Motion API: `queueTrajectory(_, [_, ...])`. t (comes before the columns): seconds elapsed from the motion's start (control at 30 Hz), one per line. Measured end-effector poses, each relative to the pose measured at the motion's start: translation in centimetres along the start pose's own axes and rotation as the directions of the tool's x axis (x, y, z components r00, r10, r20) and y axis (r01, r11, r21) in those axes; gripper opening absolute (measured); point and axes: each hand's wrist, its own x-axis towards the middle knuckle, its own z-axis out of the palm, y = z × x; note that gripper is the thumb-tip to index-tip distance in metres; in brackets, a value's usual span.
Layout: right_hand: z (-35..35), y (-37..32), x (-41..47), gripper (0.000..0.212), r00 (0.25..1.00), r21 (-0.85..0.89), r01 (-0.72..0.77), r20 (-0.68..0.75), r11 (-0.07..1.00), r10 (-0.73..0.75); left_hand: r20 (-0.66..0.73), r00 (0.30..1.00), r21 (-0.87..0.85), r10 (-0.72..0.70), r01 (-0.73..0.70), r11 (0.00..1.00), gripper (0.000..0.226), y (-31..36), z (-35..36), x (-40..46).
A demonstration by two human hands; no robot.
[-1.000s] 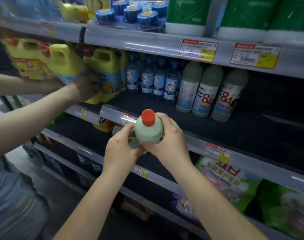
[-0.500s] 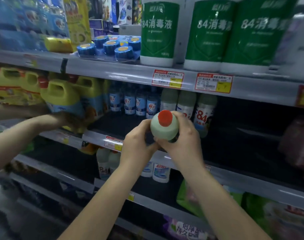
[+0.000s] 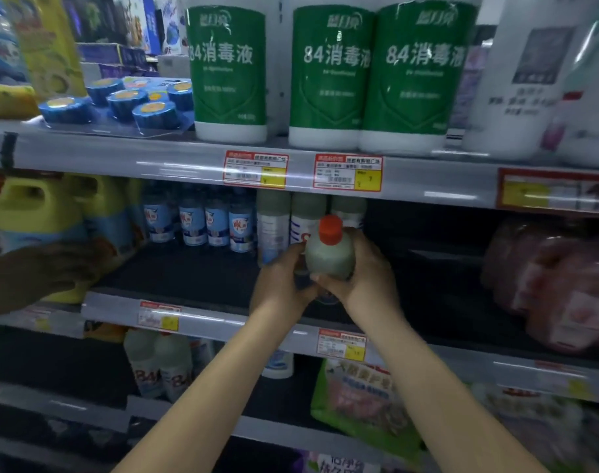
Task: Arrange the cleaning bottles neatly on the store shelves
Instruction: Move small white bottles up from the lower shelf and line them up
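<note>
1. At the centre of the frame, both hands held one pale green bottle [image 3: 330,257] with a red cap [image 3: 330,229], raised in front of the middle shelf [image 3: 202,320].
2. The bottle's long axis ran roughly upright, cap tilted a little toward the camera, so the top faced the viewer more than the label did.
3. The right hand [image 3: 363,274] curled round the bottle's right side and underside, fingers closed firmly on the body; it looked to carry most of the weight.
4. The left hand [image 3: 281,278] closed on the left side lower down, thumb near the shoulder; how far its fingers wrapped behind was hidden.
5. Just behind and above the held bottle, in the upper centre, stood a short row of matching pale bottles [image 3: 308,213] at the back of the middle shelf, with dark bare shelf to their right.
6. The coming move likely turned on this: the gap lay ahead and slightly right of the grip, nearer the right hand, so the bottle needed pushing forward, upright, beside that row.
7. At the left edge, another person's hand [image 3: 42,268] rested against yellow jugs [image 3: 35,213]; it was blurred.
</note>
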Motion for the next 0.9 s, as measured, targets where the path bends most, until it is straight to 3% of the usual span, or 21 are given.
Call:
queueTrajectory(0.13, [-1.0, 0.9, 1.3, 0.058, 0.996, 0.052, -0.089, 0.009, 0.995, 0.089, 0.018, 0.996, -0.056, 0.083, -0.082, 0.995, 0.042, -0.3, 1.4, 1.2])
queueTrajectory(0.3, [-0.6, 2.2, 2.3, 0.057, 0.996, 0.113, -0.075, -0.032, 0.991, 0.079, 0.026, 0.987, -0.129, 0.161, -0.156, 0.979, 0.041, -1.4, 3.0, 2.5])
queueTrajectory(0.47, [2.1, 5.0, 1.9, 0.061, 0.994, 0.064, -0.102, -0.024, 0.993, 0.103, 0.025, 0.997, -0.197, 0.076, -0.07, 0.978, 0.057, -3.1, 5.0, 2.4])
queueTrajectory(0.77, [2.8, 7.4, 1.7, 0.068, 0.983, 0.075, -0.166, -0.071, 0.983, 0.171, -0.007, 0.997, -0.081, 0.077, -0.077, 0.994, 0.062, -4.9, 6.7, 2.7])
queueTrajectory(0.9, [3.0, 8.0, 1.5, 0.061, 0.971, 0.136, -0.202, -0.104, 0.97, 0.217, 0.018, 0.996, -0.057, 0.093, -0.091, 0.994, 0.051, -5.3, 6.7, 2.5])
